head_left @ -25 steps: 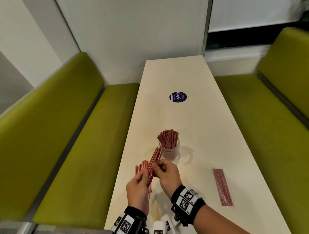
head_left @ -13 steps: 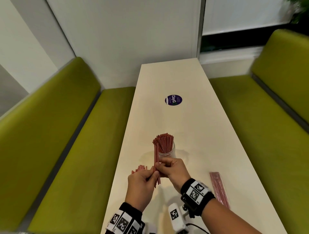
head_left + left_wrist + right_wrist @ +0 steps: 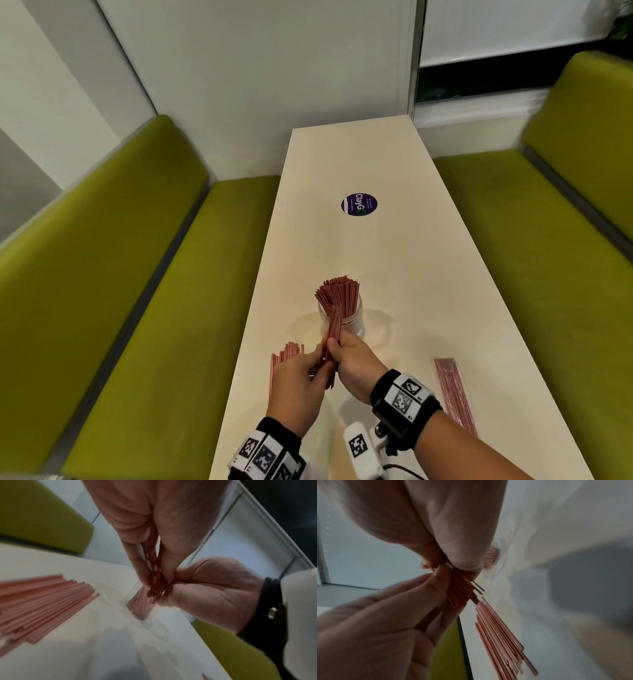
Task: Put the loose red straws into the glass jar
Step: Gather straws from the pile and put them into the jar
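Note:
A glass jar [image 3: 356, 317] packed with upright red straws [image 3: 337, 294] stands mid-table. Just in front of it both hands hold one small bundle of red straws [image 3: 334, 329], nearly upright, its top against the jar's near side. My right hand [image 3: 335, 346] grips the bundle's middle; my left hand [image 3: 322, 358] pinches its lower part. In the left wrist view the bundle's lower ends [image 3: 157, 588] show between the fingertips, above the jar [image 3: 142, 607]. A loose pile of red straws [image 3: 286, 356] [image 3: 42, 601] [image 3: 501, 642] lies on the table by the left edge.
The narrow white table [image 3: 359, 246] runs between two green benches [image 3: 137, 291] [image 3: 534, 257]. A flat clear packet of red straws [image 3: 454, 390] lies at the right near edge. A round purple sticker [image 3: 359, 204] sits farther along the table.
The bundle has swung from a rightward lean to nearly upright and closer to the jar. Both hands have drawn together around it.

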The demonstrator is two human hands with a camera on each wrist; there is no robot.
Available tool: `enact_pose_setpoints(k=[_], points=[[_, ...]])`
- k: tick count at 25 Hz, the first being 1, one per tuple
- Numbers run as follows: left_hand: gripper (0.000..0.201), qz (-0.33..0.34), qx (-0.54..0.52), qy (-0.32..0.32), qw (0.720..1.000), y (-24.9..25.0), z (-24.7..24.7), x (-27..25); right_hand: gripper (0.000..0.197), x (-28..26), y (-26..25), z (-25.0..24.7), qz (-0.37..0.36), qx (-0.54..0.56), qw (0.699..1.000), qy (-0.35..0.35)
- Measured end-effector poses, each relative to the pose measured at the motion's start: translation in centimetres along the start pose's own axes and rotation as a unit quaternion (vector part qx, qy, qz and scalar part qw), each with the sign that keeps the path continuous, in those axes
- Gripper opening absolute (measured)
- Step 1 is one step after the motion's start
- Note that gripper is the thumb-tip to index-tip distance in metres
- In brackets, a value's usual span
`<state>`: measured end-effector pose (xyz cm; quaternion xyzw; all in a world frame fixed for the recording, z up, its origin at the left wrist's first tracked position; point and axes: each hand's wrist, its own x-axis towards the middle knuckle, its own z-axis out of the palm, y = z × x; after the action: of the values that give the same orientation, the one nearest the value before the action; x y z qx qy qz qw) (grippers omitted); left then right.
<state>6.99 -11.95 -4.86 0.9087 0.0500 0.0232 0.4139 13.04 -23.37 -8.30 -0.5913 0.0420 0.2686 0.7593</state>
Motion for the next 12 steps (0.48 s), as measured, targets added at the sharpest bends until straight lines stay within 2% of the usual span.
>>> enact_pose_setpoints(k=[2,3,4,5,6,7,8,9,10,11,12], points=[[0.019,-0.075,-0.161,0.070,0.982,0.2,0.3,-0.2,0.024,0.3,-0.7,-0.4,-0.016,0.037,0.998,0.041],[0.014,-0.131,-0.237,0.102,0.957,0.1,0.5,-0.1,0.024,0.3,-1.3,-0.6,-0.029,0.067,0.996,0.052],[0.021,-0.196,-0.314,0.113,0.922,0.0,0.5,0.3,0.024,0.2,-2.1,-0.7,-0.041,0.104,0.992,0.051],[0.031,-0.265,-0.401,0.098,0.871,-0.5,0.6,0.7,0.024,-0.1,-3.0,-0.7,-0.049,0.143,0.988,0.042],[0.041,-0.334,-0.488,0.063,0.804,-0.7,0.6,1.0,0.023,-0.6,-4.0,-0.6,-0.055,0.185,0.981,0.028],[0.051,-0.392,-0.568,0.017,0.723,-0.7,0.5,1.3,0.019,-1.1,-4.8,-0.4,-0.061,0.225,0.972,0.010],[0.059,-0.421,-0.632,-0.024,0.650,-0.3,0.5,1.5,0.015,-1.7,-5.5,0.0,-0.070,0.254,0.965,-0.010],[0.065,-0.424,-0.684,-0.047,0.591,0.3,0.5,1.6,0.014,-2.0,-5.8,0.5,-0.077,0.263,0.961,-0.026],[0.069,-0.413,-0.718,-0.057,0.557,1.3,0.4,1.7,0.014,-2.3,-5.8,1.0,-0.080,0.258,0.962,-0.035],[0.071,-0.402,-0.734,-0.056,0.544,2.3,0.3,1.8,0.015,-2.5,-5.4,1.4,-0.081,0.241,0.967,-0.034],[0.072,-0.391,-0.740,-0.055,0.544,3.2,0.1,1.9,0.018,-2.7,-5.2,1.7,-0.081,0.216,0.972,-0.030]])
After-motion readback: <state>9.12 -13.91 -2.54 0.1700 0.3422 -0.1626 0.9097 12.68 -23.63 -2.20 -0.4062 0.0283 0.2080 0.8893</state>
